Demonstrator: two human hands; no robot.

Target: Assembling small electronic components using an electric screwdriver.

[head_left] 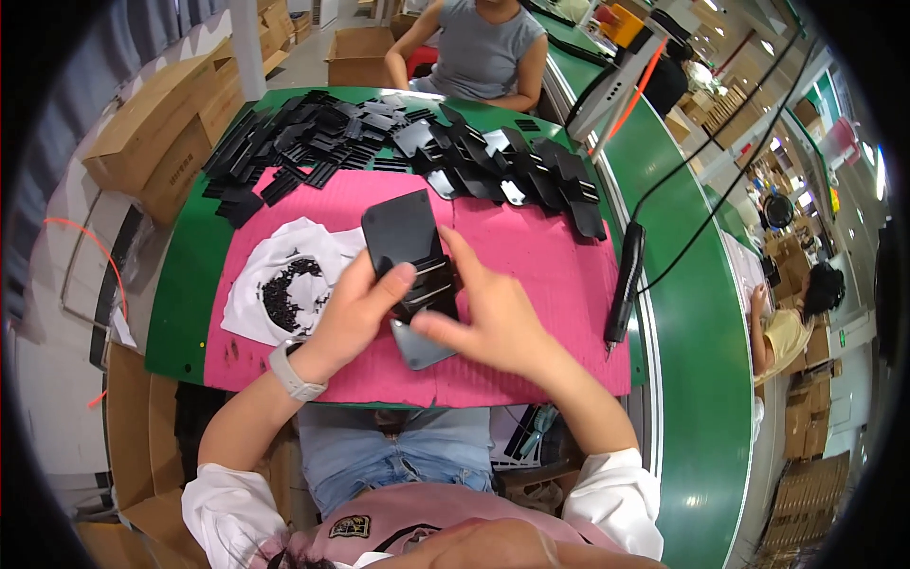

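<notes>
A black, flat oblong part with a ribbed middle and a greyer near end [402,237] is held up between the two hands, over the pink mat [559,275]. The step in hand looks like handling this part: the left hand [360,308] grips its left edge, thumb on the ribs; the right hand [502,318] is half-curled about its right side, thumb near the lower end, fingers underneath hidden. The next move seems to call for a steady left grip and a freer right hand. Its long axis runs away from the body, the far end leaning slightly left. Left of the left hand lies a white cloth [248,308] bearing tiny black pieces [278,296]; right of the right hand, a black pen-shaped corded tool [626,289]. Beyond both hands, heaped black plates [318,142] cover the green bench [180,313].
</notes>
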